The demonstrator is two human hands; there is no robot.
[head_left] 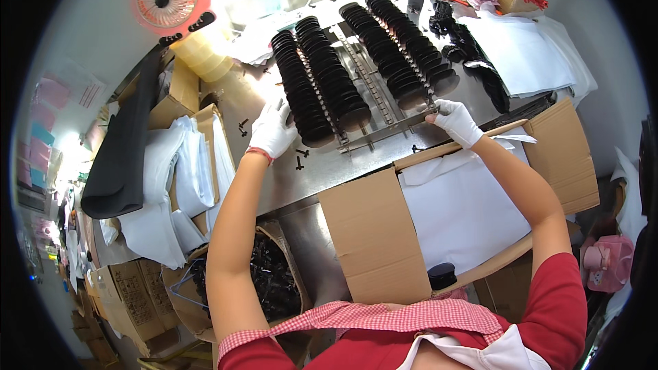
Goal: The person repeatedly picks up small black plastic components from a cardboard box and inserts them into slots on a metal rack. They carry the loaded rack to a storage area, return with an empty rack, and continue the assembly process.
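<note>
A metal rack (373, 90) lies on the steel table, bearing several rows of dark, glossy, lens-like oval discs (315, 82). My right hand (456, 123), in a white glove, pinches the rack's near right corner between thumb and fingers. On the other side, my white-gloved left hand (273, 131) is beside the near end of the leftmost row. Its fingers are stretched out and a little apart, with the thumb towards the discs. Whether it touches them I cannot tell. Small dark fittings (301, 157) lie on the table near that hand.
In front of me stands an open carton (370, 240) with white sheets and one black disc. A box of black parts (277, 277) sits lower left. White sheets (178, 164) and a black roll (120, 144) are at left. Behind are a pink fan (162, 0) and yellow tape rolls (202, 55).
</note>
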